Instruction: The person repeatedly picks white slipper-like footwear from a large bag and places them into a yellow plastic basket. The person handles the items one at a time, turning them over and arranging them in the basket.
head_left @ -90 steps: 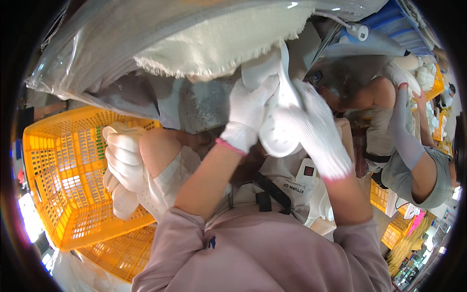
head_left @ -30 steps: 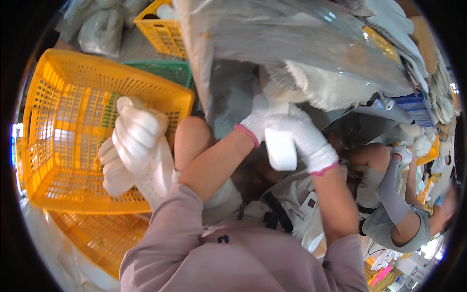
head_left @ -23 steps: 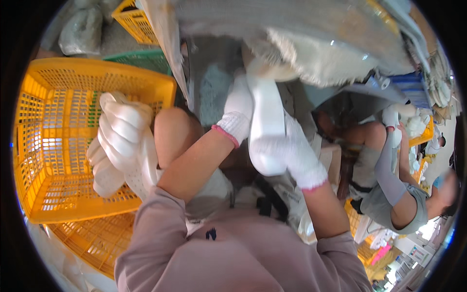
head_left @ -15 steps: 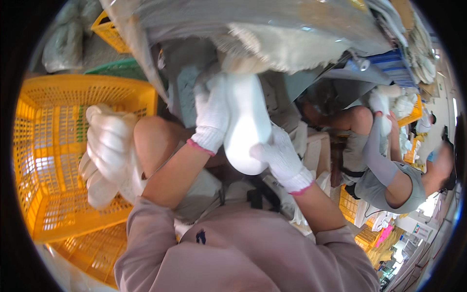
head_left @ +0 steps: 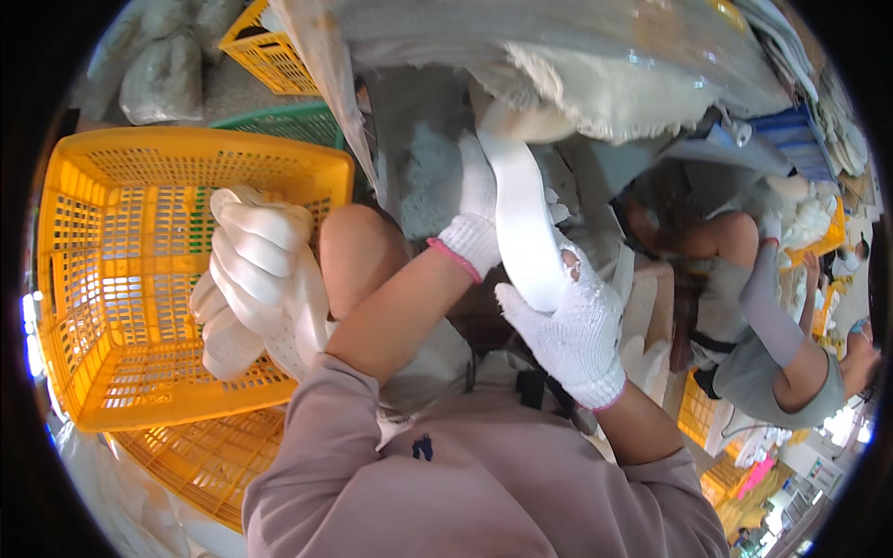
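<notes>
A white shoe sole [head_left: 526,228] is held tilted on its edge in front of me, between my two gloved hands. My left hand [head_left: 476,205], in a white knit glove, is closed along the sole's left side, some fingers hidden behind it. At the near, rounded end, my right hand [head_left: 577,325] grips the sole; its glove has a hole at a fingertip. The sole's far end meets a blurred beige rounded part [head_left: 530,123] under a frayed cream cloth [head_left: 614,93]; whether they touch I cannot tell.
To my left, a yellow crate [head_left: 139,418] holds several stacked white soles [head_left: 260,251] beside my knee. Grey plastic sheeting [head_left: 521,37] hangs above my hands. At right, another person [head_left: 791,363] works with white pieces. Clear bags [head_left: 163,79] lie at the back left.
The sole has turned from its broad face toward me to a narrow edge-on tilt. Both hands have shifted right in the picture, and my right hand has turned around the near end.
</notes>
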`<action>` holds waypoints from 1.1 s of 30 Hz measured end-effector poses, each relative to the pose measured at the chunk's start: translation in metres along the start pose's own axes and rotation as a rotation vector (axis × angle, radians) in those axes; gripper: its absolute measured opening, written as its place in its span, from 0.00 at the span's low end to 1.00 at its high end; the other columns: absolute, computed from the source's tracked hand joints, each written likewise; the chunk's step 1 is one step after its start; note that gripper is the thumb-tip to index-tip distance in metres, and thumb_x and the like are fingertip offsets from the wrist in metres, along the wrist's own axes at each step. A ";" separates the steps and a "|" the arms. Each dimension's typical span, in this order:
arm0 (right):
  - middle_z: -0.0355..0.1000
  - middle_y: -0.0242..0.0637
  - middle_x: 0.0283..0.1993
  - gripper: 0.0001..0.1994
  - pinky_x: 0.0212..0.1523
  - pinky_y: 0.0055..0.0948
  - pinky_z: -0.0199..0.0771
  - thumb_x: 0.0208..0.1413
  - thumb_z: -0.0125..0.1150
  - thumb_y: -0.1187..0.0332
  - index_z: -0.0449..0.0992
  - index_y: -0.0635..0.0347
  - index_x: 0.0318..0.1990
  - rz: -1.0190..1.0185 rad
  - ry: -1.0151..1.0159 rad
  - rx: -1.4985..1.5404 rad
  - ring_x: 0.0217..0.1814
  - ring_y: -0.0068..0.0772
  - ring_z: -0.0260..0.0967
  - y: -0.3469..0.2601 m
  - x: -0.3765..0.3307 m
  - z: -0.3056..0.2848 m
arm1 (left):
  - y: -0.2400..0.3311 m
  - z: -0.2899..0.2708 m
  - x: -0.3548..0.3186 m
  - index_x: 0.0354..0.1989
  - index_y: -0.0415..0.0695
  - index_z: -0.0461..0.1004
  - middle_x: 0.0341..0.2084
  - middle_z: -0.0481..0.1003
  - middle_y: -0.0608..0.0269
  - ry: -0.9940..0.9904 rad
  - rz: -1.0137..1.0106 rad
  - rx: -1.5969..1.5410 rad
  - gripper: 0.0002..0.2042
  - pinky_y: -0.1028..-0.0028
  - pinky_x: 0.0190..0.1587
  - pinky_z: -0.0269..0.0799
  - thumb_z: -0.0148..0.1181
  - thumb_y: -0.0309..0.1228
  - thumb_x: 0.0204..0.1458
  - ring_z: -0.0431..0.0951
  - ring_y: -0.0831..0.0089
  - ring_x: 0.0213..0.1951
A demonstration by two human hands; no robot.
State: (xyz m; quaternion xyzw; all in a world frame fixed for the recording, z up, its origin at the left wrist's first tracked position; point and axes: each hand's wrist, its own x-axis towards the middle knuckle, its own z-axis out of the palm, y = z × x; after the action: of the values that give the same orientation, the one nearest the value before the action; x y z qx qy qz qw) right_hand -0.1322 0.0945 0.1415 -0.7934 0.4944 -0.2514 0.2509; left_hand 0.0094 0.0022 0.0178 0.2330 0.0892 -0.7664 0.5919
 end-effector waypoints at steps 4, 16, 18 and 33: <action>0.81 0.47 0.36 0.18 0.38 0.45 0.82 0.51 0.76 0.57 0.80 0.58 0.43 -0.265 0.121 -0.128 0.36 0.54 0.81 0.001 0.079 0.011 | 0.030 -0.009 0.051 0.54 0.41 0.74 0.38 0.78 0.49 -0.024 0.104 -0.165 0.41 0.49 0.44 0.81 0.37 0.72 0.64 0.80 0.47 0.36; 0.81 0.48 0.33 0.23 0.39 0.45 0.82 0.53 0.76 0.49 0.82 0.60 0.44 -0.114 0.190 -0.162 0.37 0.55 0.82 0.008 0.093 0.029 | -0.009 0.005 0.004 0.58 0.41 0.76 0.52 0.80 0.49 0.155 0.955 0.737 0.28 0.58 0.58 0.78 0.69 0.49 0.58 0.82 0.53 0.51; 0.82 0.51 0.40 0.22 0.45 0.46 0.80 0.53 0.75 0.52 0.81 0.60 0.46 0.033 -0.056 -0.062 0.44 0.58 0.81 0.002 0.094 0.017 | -0.012 0.003 -0.001 0.61 0.41 0.73 0.51 0.81 0.48 0.029 0.729 0.606 0.30 0.55 0.59 0.77 0.58 0.56 0.64 0.83 0.49 0.51; 0.77 0.49 0.61 0.36 0.63 0.35 0.74 0.58 0.69 0.66 0.65 0.66 0.73 0.257 -0.461 0.124 0.62 0.39 0.76 0.045 -0.007 -0.054 | -0.025 0.010 -0.027 0.61 0.45 0.77 0.51 0.82 0.60 0.032 0.242 -0.045 0.26 0.64 0.59 0.77 0.45 0.55 0.74 0.82 0.64 0.52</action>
State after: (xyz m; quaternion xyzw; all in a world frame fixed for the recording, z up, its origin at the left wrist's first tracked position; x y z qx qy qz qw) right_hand -0.1992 0.0751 0.1514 -0.7434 0.5046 -0.0599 0.4349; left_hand -0.0122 0.0284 0.0355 0.2408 0.0869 -0.6833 0.6838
